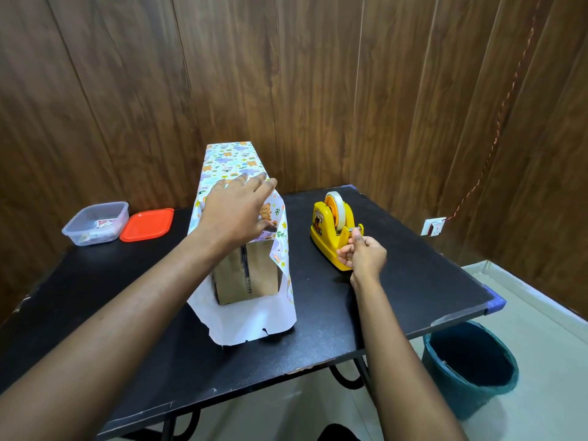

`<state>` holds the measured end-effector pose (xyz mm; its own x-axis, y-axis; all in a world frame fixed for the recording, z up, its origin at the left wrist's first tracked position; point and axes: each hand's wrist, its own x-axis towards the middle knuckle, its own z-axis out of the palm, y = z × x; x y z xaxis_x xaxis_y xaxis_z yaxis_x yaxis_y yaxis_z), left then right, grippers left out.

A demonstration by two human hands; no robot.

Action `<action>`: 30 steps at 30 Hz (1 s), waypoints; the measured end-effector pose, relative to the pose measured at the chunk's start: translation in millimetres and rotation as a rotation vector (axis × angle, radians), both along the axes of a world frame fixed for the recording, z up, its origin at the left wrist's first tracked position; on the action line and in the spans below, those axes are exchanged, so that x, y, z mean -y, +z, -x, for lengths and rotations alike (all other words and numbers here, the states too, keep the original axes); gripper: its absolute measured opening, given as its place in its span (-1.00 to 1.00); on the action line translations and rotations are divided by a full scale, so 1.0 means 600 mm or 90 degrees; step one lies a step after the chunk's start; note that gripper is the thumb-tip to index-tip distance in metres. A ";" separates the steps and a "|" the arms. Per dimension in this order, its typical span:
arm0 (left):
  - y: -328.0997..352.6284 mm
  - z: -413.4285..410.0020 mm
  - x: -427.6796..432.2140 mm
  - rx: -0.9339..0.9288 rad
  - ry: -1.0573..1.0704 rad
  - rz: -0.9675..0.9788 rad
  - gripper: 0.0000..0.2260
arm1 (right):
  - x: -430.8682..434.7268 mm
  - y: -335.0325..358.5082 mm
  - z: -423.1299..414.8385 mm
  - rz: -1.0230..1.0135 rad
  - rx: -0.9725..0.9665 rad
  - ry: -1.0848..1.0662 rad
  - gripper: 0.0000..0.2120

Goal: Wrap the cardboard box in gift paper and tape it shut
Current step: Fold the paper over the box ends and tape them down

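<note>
Cardboard box (246, 275), standing near the middle of the black table (397, 281) with its long axis running from 6 to 12 o'clock. Gift paper (229, 160) covers its top and sides. The near end is still bare brown card, with loose flaps hanging round it and a white flap lying flat toward 6 o'clock.

The box appears stiff and probably light. The paper is thin, likely slick, apt to spring open, and already nicked along its near edge. It is best held by flat pressure on the top face, not by pinching.

The left hand (235, 211) lies palm down on that face, fingers straight and slightly spread, pressing the paper and gripping nothing.

At 3 o'clock from the box, the right hand (366, 256) pinches the free end of the tape (338, 206) between thumb and forefinger at the cutter of the yellow dispenser (327, 240), its other fingers curled.

At 9 o'clock are a clear plastic container (95, 222) and, just beside it, an orange lid (148, 225). A bucket (471, 367) stands on the floor at 4 o'clock.
</note>
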<state>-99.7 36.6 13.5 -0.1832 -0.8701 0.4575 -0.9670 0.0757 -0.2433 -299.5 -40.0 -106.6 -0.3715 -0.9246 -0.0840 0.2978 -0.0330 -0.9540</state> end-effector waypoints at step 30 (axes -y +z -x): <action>0.013 0.004 0.000 0.061 0.017 -0.023 -0.29 | -0.211 0.033 -0.243 -0.001 0.241 0.215 -0.77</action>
